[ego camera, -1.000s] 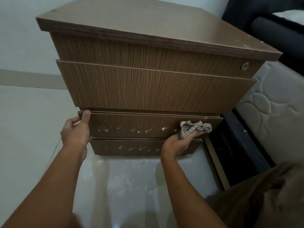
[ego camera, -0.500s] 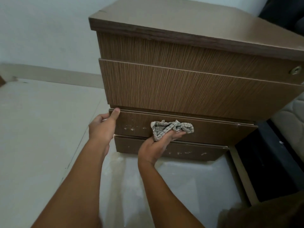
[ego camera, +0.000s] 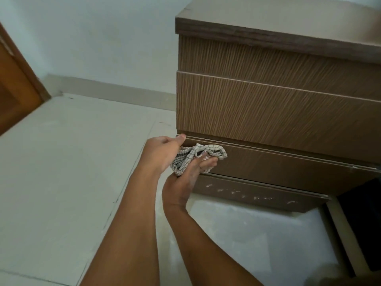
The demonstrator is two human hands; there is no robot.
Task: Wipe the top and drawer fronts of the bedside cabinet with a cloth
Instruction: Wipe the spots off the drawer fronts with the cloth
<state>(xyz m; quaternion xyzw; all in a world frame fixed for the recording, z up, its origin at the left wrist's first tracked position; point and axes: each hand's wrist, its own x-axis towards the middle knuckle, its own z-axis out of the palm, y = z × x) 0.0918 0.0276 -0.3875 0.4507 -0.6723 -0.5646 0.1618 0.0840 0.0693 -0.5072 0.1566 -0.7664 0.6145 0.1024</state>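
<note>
The brown wood-grain bedside cabinet (ego camera: 268,112) fills the right half of the view, its top (ego camera: 268,19) seen edge-on. My right hand (ego camera: 185,178) holds a checked cloth (ego camera: 198,154) against the left end of the third drawer front (ego camera: 288,168). My left hand (ego camera: 160,153) grips the left corner of that drawer, thumb on its upper edge, touching the cloth. The bottom drawer front (ego camera: 257,195) carries white specks.
A pale tiled floor (ego camera: 72,172) spreads to the left and under my arms. An orange-brown door (ego camera: 14,85) stands at the far left by a white wall (ego camera: 92,38) with a skirting. A dark gap (ego camera: 362,223) lies at the lower right.
My right hand has slid the cloth leftward along the third drawer front until it meets my left hand at the corner. The white specks on that drawer are gone. The view has swung left.
</note>
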